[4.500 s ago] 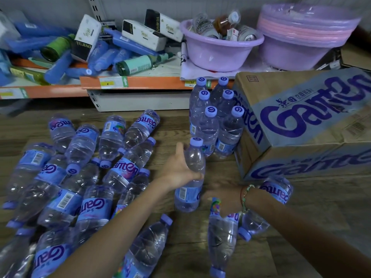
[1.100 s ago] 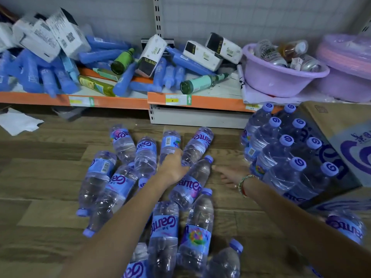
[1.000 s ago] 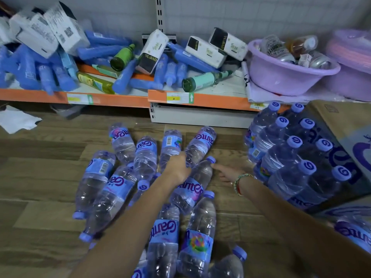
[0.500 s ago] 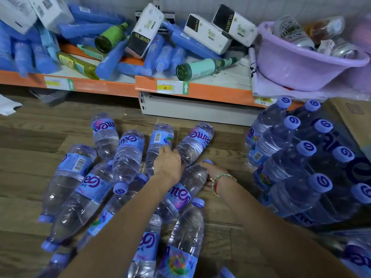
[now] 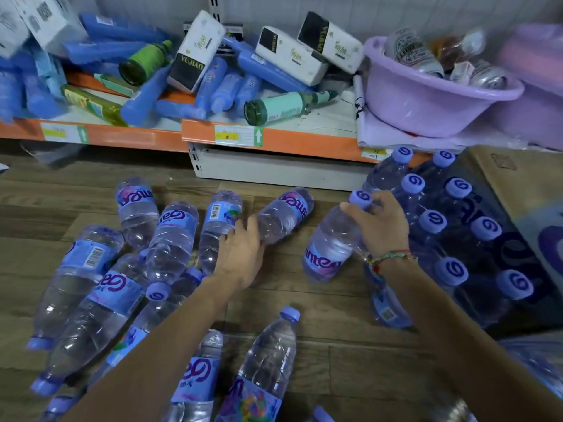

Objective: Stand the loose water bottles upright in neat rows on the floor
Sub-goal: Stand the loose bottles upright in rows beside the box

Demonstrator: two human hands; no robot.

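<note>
Two bare forearms enter from the lower edge, neither covered by a sleeve, cuff or glove. The left hand (image 5: 240,254) carries no ring, watch or band that shows. The right hand (image 5: 382,222) has a thin braided bracelet (image 5: 393,257) circling the wrist, woven of green, red and pale threads, with a small knotted or beaded end hanging at about 8 o'clock from the wrist. No rings show on the right fingers. Fingernails are short and unpainted as far as the motion blur allows; finer detail cannot be made out
</note>
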